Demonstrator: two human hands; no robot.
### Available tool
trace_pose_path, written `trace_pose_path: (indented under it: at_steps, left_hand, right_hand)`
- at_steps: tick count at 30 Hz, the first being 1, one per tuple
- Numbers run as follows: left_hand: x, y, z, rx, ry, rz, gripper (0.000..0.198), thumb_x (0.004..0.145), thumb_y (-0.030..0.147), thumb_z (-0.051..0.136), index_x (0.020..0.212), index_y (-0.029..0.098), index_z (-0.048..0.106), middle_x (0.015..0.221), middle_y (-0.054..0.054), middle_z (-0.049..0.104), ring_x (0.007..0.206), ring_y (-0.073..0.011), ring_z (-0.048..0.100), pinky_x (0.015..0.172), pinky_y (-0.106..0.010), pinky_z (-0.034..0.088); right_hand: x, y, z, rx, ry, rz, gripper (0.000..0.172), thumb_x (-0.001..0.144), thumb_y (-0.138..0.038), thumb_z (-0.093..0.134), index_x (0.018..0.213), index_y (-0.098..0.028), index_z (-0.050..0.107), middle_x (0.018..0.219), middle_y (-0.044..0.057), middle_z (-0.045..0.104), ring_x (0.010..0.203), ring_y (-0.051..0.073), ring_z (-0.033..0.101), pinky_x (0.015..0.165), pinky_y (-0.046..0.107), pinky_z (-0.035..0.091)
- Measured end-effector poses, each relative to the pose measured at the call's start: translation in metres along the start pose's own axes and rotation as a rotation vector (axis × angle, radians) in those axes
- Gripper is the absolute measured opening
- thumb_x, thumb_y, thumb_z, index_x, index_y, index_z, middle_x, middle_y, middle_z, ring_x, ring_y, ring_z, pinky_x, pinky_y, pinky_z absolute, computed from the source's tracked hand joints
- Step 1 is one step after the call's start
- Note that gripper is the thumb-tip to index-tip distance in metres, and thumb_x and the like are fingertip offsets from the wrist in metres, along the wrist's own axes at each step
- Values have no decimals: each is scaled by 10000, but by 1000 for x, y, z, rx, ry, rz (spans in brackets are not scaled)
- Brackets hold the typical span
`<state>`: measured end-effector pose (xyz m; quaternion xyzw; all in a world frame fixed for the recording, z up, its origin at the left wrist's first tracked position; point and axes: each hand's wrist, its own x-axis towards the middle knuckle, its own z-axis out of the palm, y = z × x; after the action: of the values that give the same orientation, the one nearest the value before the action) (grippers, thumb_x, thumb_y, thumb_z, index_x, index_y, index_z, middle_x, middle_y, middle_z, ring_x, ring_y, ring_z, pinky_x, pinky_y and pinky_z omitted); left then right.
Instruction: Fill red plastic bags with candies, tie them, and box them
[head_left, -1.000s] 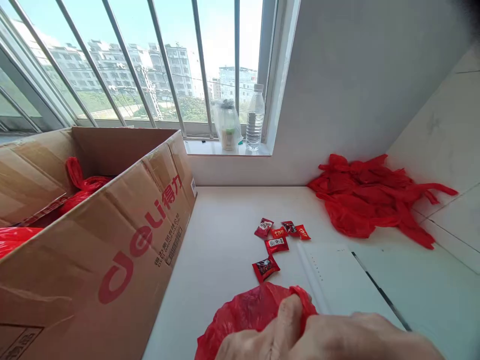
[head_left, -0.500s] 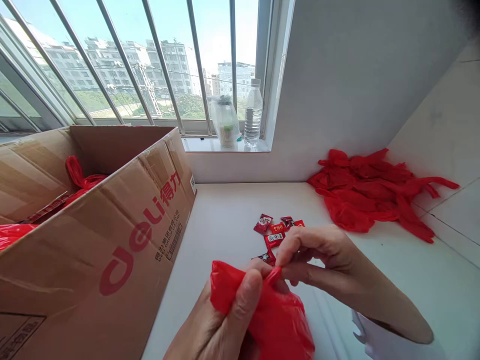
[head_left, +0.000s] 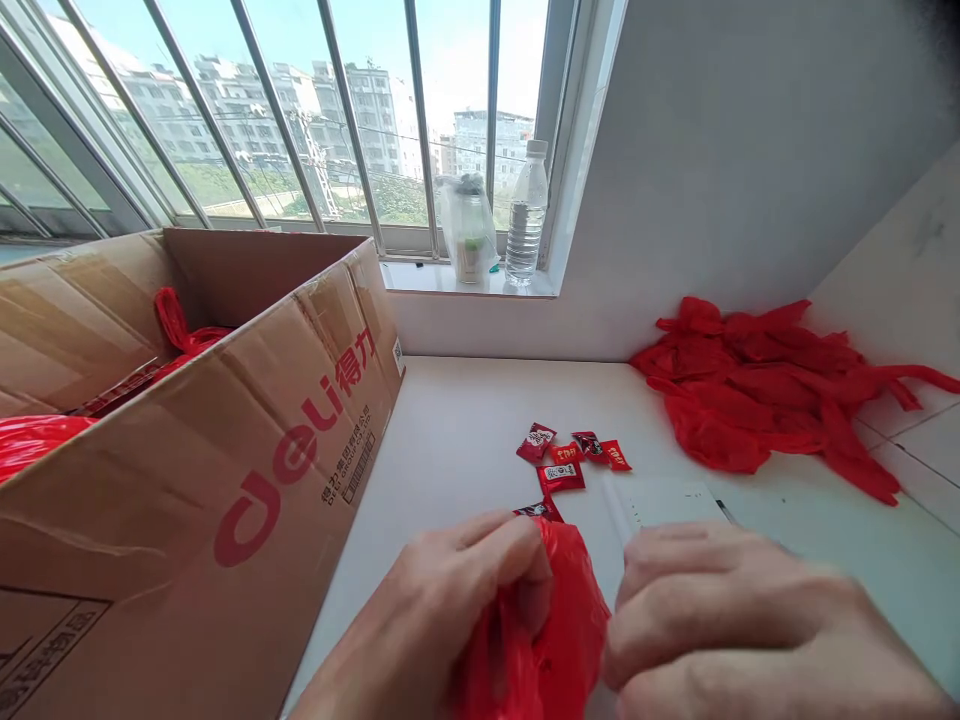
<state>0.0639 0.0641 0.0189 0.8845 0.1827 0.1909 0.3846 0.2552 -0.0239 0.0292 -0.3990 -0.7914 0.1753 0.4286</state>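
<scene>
Low in the view, my left hand and my right hand are both closed on a small red plastic bag, which is bunched between them just above the white counter. Beyond the bag lie several small red wrapped candies, one partly hidden behind the bag. The fingers of both hands curl around the plastic.
A large open cardboard box with red bags inside fills the left. A pile of red plastic bags lies at the back right by the wall. On the window sill stand a water bottle and a bagged jar.
Half a second ago my right hand was pinching the bag's handle from above. Now both hands have closed down around the bag and lowered it.
</scene>
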Motion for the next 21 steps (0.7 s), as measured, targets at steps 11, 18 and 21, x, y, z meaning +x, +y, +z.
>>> trace_pose_path:
  at_steps: [11,18,21]
  left_hand:
    - [11,2,9,863,384,552,245,868,49,357,728,177,511,913,-62,647,744,-170,625,695,-307,524]
    - [-2,0,9,776,247,235,154,896,292,412,849,193,520,1062,-129,569,879,-233,601,753,-379,561]
    - [-15,3,22,913,291,215,90,850,202,490,763,210,514,1026,-84,582,1002,-244,584,886,-415,524]
  right_hand:
    - [22,50,17,205,-152,146,325,902,-128,514,1207,-212,587,1072,47,660,972,139,610,852,260,487]
    - [12,59,-18,-110,-239,66,262,982,-219,397,1056,-206,648,870,32,678,773,110,609,709,221,446]
    - [6,88,-34,-124,-307,261,263,964,-292,434,985,-189,676,843,33,692,734,119,611,680,223,449]
